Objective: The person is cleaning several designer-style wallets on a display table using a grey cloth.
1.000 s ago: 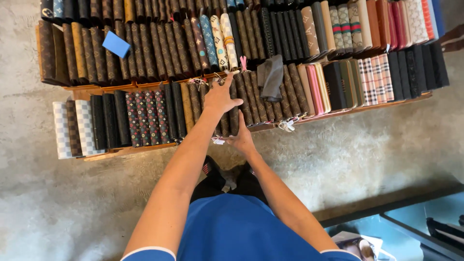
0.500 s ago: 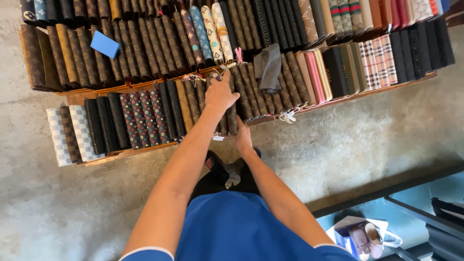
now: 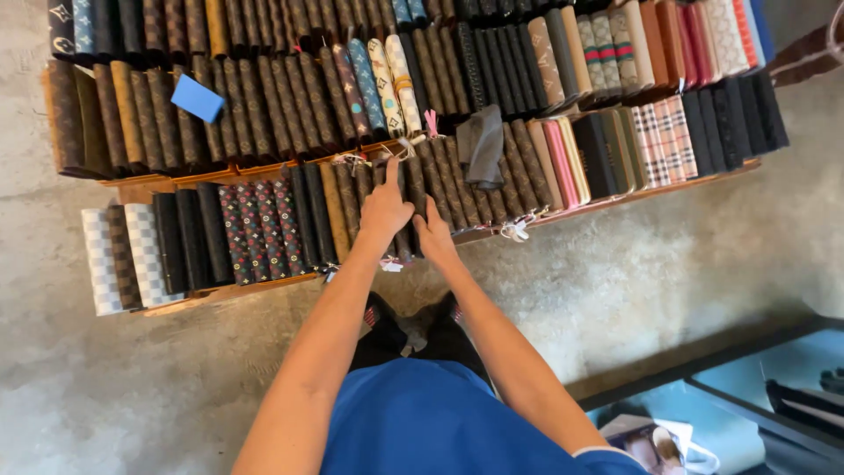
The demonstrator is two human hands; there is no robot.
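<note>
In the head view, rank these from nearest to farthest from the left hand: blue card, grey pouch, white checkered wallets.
From the left hand:
1. Grey pouch, up and to its right.
2. Blue card, upper left on the back row.
3. White checkered wallets, far left end of the front row.

A blue card [image 3: 197, 97] lies beside a grey pouch [image 3: 482, 145].

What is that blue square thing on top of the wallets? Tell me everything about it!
The blue square is a small, flat, plain bright-blue piece that looks like card or foam; which one is hard to tell. It has straight edges and lies tilted, one corner pointing down. It rests loose on the tops of the brown patterned wallets in the upper row at the left. Nothing else touches it, and both hands are well away, lower and to the right.
</note>
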